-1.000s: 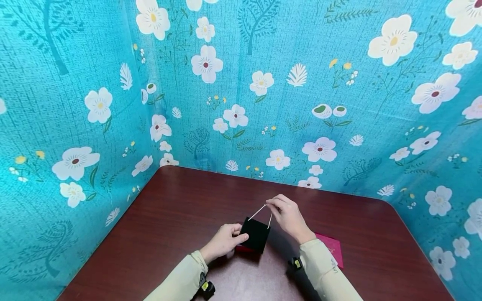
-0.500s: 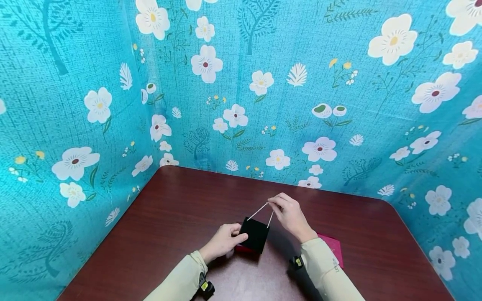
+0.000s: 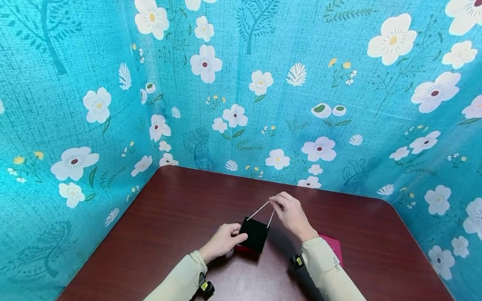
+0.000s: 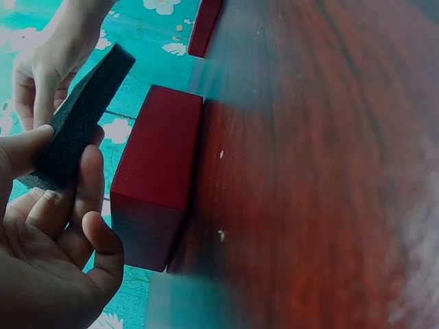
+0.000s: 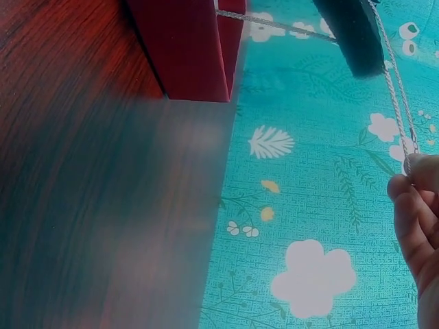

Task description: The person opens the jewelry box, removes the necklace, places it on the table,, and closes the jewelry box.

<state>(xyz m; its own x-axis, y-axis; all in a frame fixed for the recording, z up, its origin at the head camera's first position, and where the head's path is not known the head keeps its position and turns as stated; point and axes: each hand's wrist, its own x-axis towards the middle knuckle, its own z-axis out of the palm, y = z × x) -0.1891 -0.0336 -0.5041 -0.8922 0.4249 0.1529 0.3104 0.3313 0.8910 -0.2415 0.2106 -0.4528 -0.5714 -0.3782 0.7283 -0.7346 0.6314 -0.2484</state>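
My left hand [image 3: 223, 241] pinches a black foam pad [image 3: 254, 235] between thumb and fingers, holding it tilted above a small red box [image 4: 158, 147]. A thin silver chain [image 3: 258, 210] runs from two upper corners of the pad up to my right hand [image 3: 290, 215]. There the thumb and fingertips pinch the chain's top, so it forms a taut inverted V. In the right wrist view another stretch of chain [image 5: 274, 23] spans between the red box [image 5: 188, 51] and the pad [image 5: 353, 38]. The pad hides most of the box in the head view.
A flat-looking red piece [image 3: 333, 247] lies on the table beside my right forearm, partly hidden by the sleeve. The dark wood table [image 3: 180, 200] reaches back to a blue flowered cloth [image 3: 233, 83] hanging behind and at both sides.
My right hand has moved slightly up and to the right, still pinching the chain. The left hand and the foam pad have hardly moved.
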